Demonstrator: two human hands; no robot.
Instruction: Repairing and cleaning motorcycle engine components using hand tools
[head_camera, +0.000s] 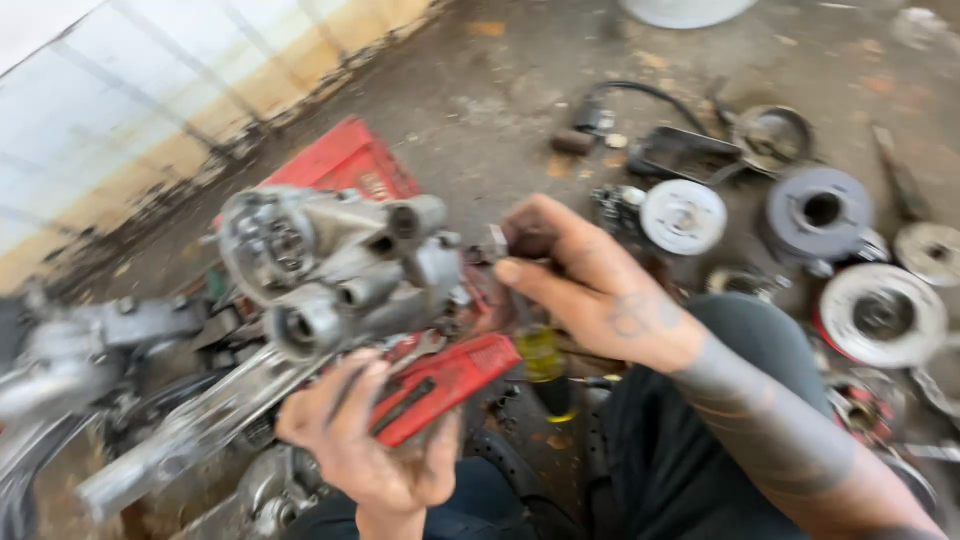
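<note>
My left hand (368, 440) holds up a grey cast-metal engine part (335, 265) with several round ports, gripping it from below. My right hand (590, 285) reaches in from the right and pinches a small metal piece (495, 243) at the part's right side. Below that hand a yellow-handled screwdriver (545, 365) shows; whether the hand holds it cannot be told. The picture is blurred by motion.
A red toolbox (345, 160) with a red tray (440, 385) sits behind and under the part. Round metal discs and pulleys (820, 210) lie on the dirty floor at right. More grey engine pieces (80, 355) lie at left. A tiled wall (120, 110) runs along the upper left.
</note>
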